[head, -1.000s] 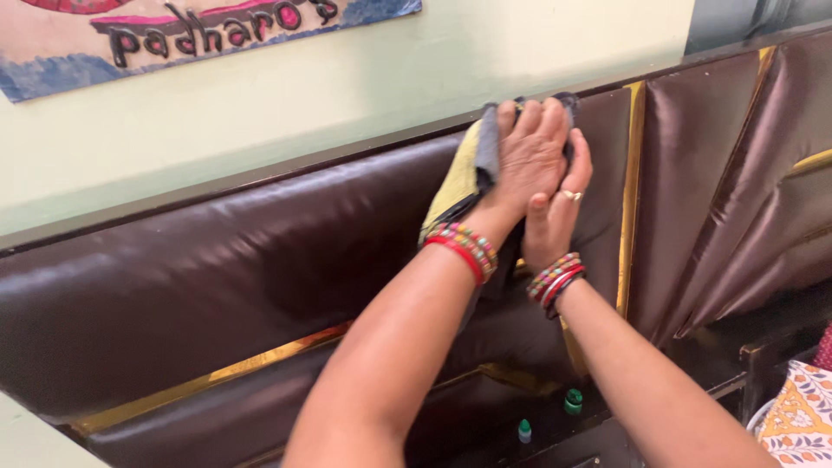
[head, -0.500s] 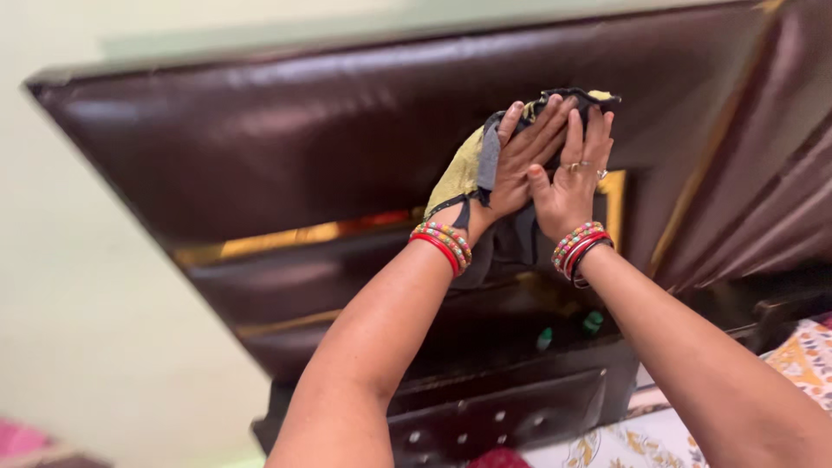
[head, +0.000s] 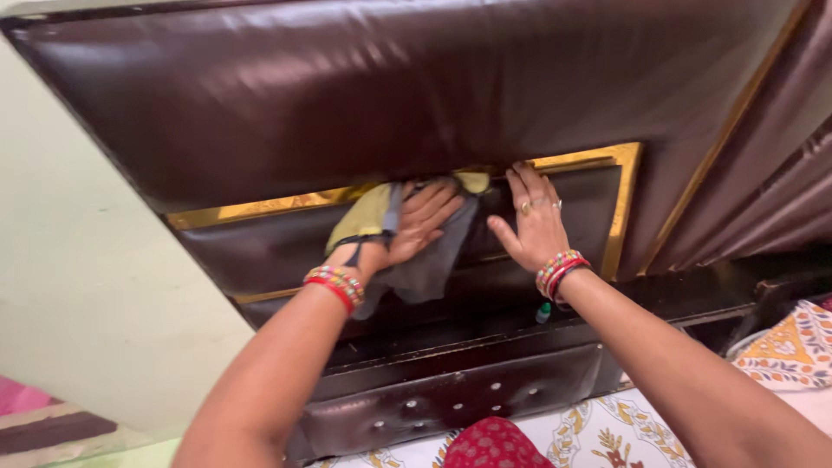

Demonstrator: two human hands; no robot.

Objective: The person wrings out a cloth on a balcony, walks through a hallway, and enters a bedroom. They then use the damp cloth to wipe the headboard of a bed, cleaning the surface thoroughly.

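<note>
So from where I'm watching, nearest the camera I'm seeing a red patterned cushion [head: 494, 444] and a floral printed bedsheet in white, orange and yellow [head: 607, 433] peeking in at the bottom, then the dark brown studded padded base panel [head: 451, 394] just beyond that. Both forearms are reaching up and away over it. The left hand [head: 407, 227], with red and multicoloured bangles at the wrist, is pressing flat with fingers spread on a yellow and grey soft cleaning cloth [head: 407, 243], so it's not really gripping, more pinning the cloth against the recessed dark brown leather panel [head: 260, 251]. The cloth is lying under and around that left palm, its long side running roughly left to right along the gold metallic trim strip [head: 260, 208], with a grey flap hanging down below the wrist. The right hand [head: 533, 221] is resting just beside it, open, fingers splayed on the same panel, holding nothing and apart from the cloth's edge as far as I can tell. So the left hand is the one on the cloth. Farthest up, the big glossy dark brown padded headboard cushion [head: 416, 87] is looming over both hands.
</note>
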